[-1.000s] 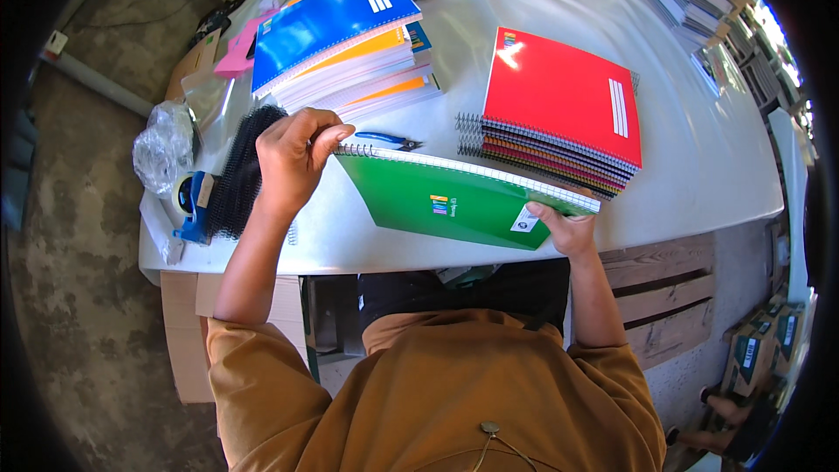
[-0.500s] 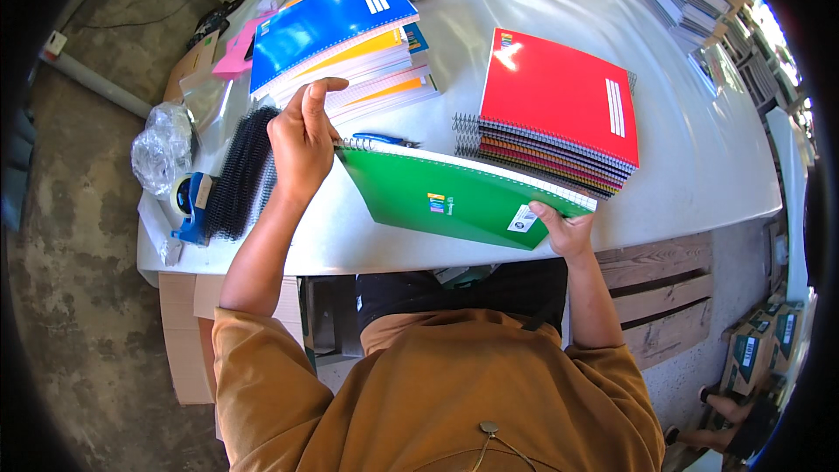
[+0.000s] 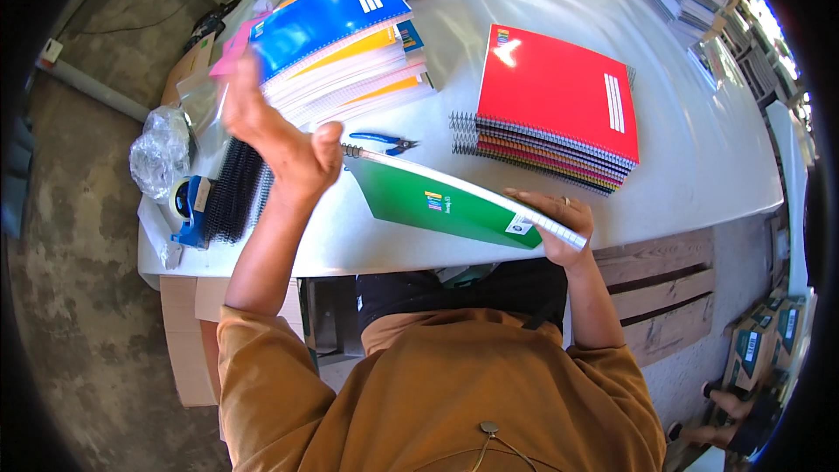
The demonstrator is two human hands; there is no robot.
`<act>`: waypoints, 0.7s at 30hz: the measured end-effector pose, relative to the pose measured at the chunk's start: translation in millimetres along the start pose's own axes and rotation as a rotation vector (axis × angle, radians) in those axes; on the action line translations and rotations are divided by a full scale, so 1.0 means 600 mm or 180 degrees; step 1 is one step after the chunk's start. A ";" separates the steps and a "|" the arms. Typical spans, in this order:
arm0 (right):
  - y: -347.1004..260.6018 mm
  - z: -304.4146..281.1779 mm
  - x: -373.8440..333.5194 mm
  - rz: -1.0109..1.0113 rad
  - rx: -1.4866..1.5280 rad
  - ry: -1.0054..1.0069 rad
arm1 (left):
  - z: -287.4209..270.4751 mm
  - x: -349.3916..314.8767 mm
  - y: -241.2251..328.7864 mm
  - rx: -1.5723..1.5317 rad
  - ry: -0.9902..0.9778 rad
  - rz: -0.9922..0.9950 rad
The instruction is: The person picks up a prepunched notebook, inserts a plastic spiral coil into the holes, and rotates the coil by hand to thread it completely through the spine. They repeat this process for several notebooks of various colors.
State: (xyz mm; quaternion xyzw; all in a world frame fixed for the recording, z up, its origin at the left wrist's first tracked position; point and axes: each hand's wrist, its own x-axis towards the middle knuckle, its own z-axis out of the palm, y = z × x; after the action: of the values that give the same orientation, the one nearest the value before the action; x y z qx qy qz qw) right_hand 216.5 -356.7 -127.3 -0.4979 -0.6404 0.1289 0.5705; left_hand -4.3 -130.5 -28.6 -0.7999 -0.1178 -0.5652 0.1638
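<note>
One green-covered notebook (image 3: 402, 192) is up off the table (image 3: 708, 157), over its near edge in the middle, approx. in front of the person's waist; cover faces near, long page edge up, prob. tilted so that edge is easy to see & reach. A few turns of dark wire coil (image 3: 351, 150) show at its left end. R. hand (image 3: 570, 225) is clamped round the notebook's right end, prob. bearing its wt. alone. L. hand (image 3: 284, 149) is spread, fingers blurred, thumb just beside the coil; can't tell if it touches. Hands well apart, one per end. Just beyond: blue-handled cutters (image 3: 377, 137), loose on the table, presumably kept within quick reach. Far right of the notebook, a red-topped stack of spiral notebooks (image 3: 559, 92); coils show along near edge & some at right side, so maybe turned alternately to lie level. Far left, a blue-topped stack of notebooks (image 3: 323, 22), no wire visible on it. Near left, a bundle of black coils (image 3: 234, 197), prob. put there for the l. hand; next to it a blue tape dispenser (image 3: 192, 220), then crumpled clear plastic (image 3: 160, 153) behind.
</note>
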 end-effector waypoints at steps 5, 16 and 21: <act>-0.020 0.013 -0.004 -0.0460 -0.0047 0.0052 | 0.008 -0.136 0.029 -0.0227 -0.1092 -0.0234; -0.012 0.034 -0.006 -0.0549 0.0268 0.0214 | -0.020 -0.223 0.057 -0.0138 -0.1468 0.0153; -0.001 0.037 -0.013 -0.0535 0.0152 0.0212 | -0.017 -0.062 -0.016 0.0626 0.0366 -0.0541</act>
State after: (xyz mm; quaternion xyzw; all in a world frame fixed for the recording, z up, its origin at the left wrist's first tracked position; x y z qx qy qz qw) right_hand 196.0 -353.8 -138.6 -0.4327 -0.6573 0.0792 0.6120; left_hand -29.3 -125.8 -59.0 -0.7334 -0.2304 -0.6077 0.1993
